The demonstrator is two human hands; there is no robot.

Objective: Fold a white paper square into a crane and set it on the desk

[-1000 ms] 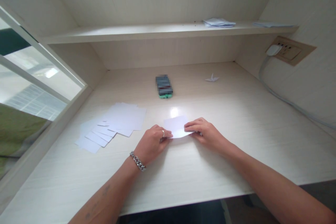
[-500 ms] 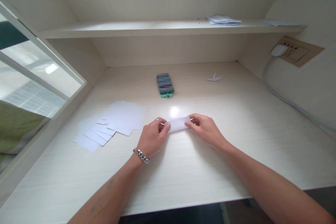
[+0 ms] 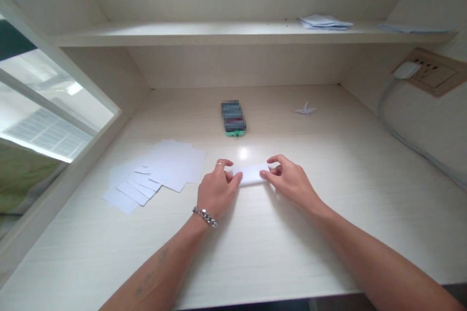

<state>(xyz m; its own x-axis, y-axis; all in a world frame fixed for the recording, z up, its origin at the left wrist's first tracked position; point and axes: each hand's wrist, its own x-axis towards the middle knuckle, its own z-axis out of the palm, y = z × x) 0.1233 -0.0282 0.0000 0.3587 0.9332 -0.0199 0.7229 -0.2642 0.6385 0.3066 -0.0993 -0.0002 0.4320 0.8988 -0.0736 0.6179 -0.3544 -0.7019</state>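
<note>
A folded strip of white paper (image 3: 251, 175) lies low over the desk, held at its two ends. My left hand (image 3: 221, 187), with a ring and a chain bracelet, pinches the left end, thumb on top. At the right end, my right hand (image 3: 286, 177) grips the paper between thumb and curled fingers. Both index fingers are lifted a little off the sheet. To the left of my left hand, loose white paper sheets (image 3: 178, 160) lie spread and overlapping. A small folded paper crane (image 3: 305, 109) sits farther back on the right.
A phone with a blurred screen and green edge (image 3: 233, 117) lies behind my hands. A stack of folded papers (image 3: 324, 22) rests on the shelf (image 3: 182, 39). At right, a white plug (image 3: 407, 70) sits in the wall socket, its cable (image 3: 404, 143) hanging down to the desk.
The view has shifted slightly. The paper strip now lies flatter and straighter, and both index fingers have lifted from it. Both hands still hold its ends.
</note>
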